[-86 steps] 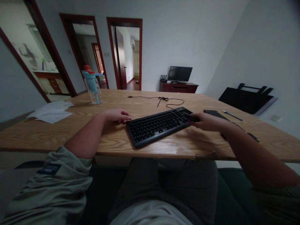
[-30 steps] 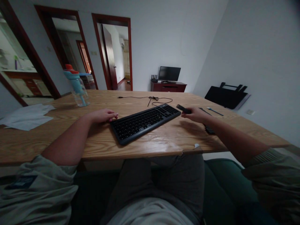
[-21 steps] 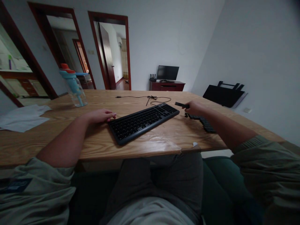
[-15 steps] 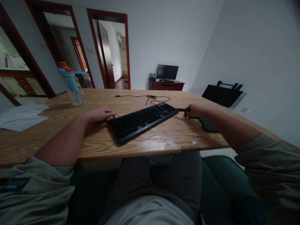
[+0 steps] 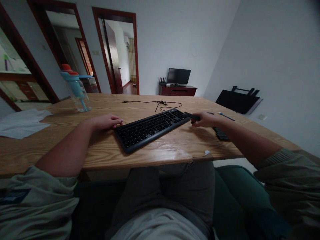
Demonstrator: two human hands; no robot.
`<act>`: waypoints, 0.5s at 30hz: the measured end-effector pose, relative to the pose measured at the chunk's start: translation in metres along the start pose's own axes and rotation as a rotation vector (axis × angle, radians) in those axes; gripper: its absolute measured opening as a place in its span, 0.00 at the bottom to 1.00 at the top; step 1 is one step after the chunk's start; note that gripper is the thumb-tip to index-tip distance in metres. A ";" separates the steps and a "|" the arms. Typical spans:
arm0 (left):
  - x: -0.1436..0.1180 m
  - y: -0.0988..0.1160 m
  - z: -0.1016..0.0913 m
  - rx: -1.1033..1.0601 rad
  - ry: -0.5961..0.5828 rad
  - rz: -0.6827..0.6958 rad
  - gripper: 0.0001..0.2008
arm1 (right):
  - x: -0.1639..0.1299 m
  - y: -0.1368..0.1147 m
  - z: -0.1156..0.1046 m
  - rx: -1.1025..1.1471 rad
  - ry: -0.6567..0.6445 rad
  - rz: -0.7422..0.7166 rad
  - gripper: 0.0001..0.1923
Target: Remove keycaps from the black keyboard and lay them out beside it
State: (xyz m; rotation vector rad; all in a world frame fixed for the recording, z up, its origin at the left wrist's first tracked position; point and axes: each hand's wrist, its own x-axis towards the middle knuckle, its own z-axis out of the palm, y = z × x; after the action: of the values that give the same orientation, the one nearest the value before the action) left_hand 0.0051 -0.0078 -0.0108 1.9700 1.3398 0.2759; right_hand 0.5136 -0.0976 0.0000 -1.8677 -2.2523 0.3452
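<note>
A small dark tool [image 5: 192,116], right of centre of the frame, is pinched in the fingers of the right hand [image 5: 205,119], with its tip at the right end of the black keyboard [image 5: 150,128]. The left hand [image 5: 106,121] lies flat on the wooden table [image 5: 75,140], fingers loose and holding nothing, touching the keyboard's left end. A blue bottle [image 5: 75,88] stands at the upper left.

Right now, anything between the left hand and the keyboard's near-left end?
Nothing visible. The left hand rests on the table beside the keyboard, fingertips close to its left end. The right hand has its grip on a small dark object at the keyboard's right end.
</note>
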 end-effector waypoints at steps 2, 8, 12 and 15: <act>0.000 0.000 0.000 -0.013 -0.014 -0.012 0.23 | -0.001 -0.003 0.003 -0.007 -0.031 -0.002 0.13; 0.001 -0.003 -0.001 0.039 0.007 0.009 0.21 | -0.005 -0.008 0.002 -0.015 -0.162 0.006 0.13; 0.000 -0.003 -0.001 0.079 0.037 0.035 0.21 | -0.009 -0.006 -0.001 0.012 -0.166 0.023 0.13; 0.000 -0.003 -0.001 0.084 0.029 0.041 0.21 | -0.012 -0.005 -0.002 0.030 -0.126 0.025 0.14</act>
State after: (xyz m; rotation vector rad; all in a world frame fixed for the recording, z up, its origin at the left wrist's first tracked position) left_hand 0.0028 -0.0067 -0.0119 2.0721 1.3501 0.2720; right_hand 0.5119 -0.1096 0.0031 -1.9103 -2.2913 0.5105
